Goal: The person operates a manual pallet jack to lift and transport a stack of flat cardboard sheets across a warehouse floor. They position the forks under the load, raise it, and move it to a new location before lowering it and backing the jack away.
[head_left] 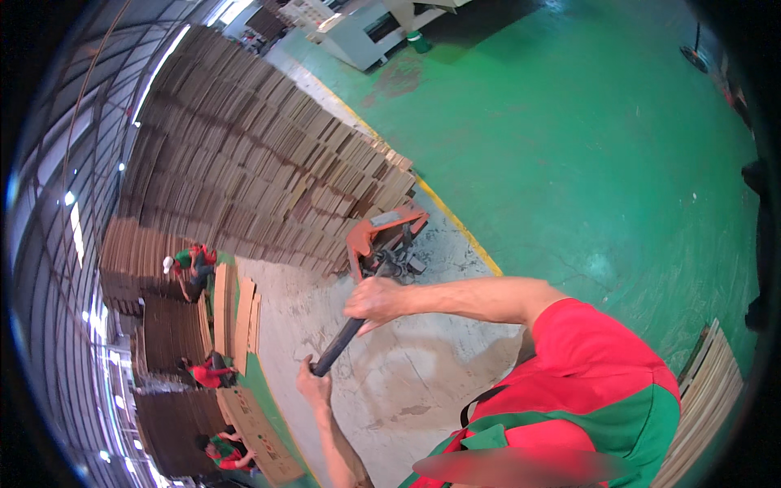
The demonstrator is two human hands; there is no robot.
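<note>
From my remote seat I look down the head camera at two bare hands gripping one black handle (pixel 340 345), which runs slantwise across the middle of the view. The right hand (pixel 379 299) is clamped around its upper part, and I see the left hand (pixel 315 384) curled onto its lower end. Just beyond the right hand I find the orange pallet truck (pixel 358 244), standing on the grey floor strip (pixel 297 309) close by a tall stack of brown boards (pixel 244 154). To my right of it, a yellow line (pixel 460 226) borders the green floor (pixel 569 163). Over on the left I make out three co-workers in red and green, near long brown panels (pixel 244 317), well apart from the handle.
</note>
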